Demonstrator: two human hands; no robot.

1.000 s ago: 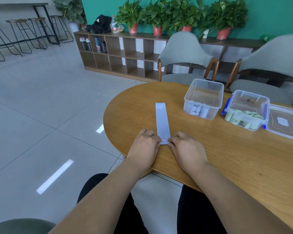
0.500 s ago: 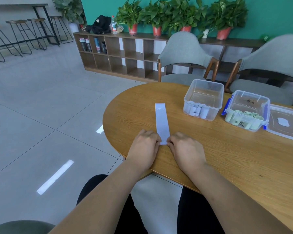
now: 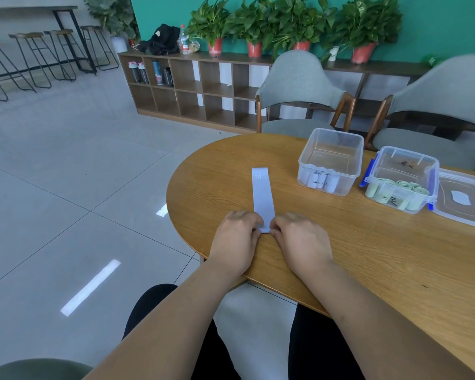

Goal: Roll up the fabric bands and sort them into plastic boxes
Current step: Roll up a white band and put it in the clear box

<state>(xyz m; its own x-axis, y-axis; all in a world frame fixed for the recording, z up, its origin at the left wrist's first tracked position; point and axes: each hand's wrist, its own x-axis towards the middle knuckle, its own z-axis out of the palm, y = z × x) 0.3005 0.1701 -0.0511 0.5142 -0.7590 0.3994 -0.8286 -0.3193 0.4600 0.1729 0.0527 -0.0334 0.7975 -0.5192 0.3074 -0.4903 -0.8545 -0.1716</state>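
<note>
- Pale lilac fabric band (image 3: 262, 193): a long narrow strip printed "20" at its far end. It lies flat on the wooden table (image 3: 368, 256), running straight away from the person. Its near end is pinched between the curled fingers of the left hand (image 3: 236, 237) and the right hand (image 3: 302, 239).
- Clear plastic box (image 3: 351, 176): open, upright, standing to the right of the strip's far end. White rolled bands (image 3: 320, 182) lie against its near wall.
- Blue-clipped plastic box (image 3: 381, 165): open, just right of the first. It holds pale green rolled bands (image 3: 403, 185).
- Clear lid (image 3: 464, 198): flat on the table beside the blue-clipped box.
</note>
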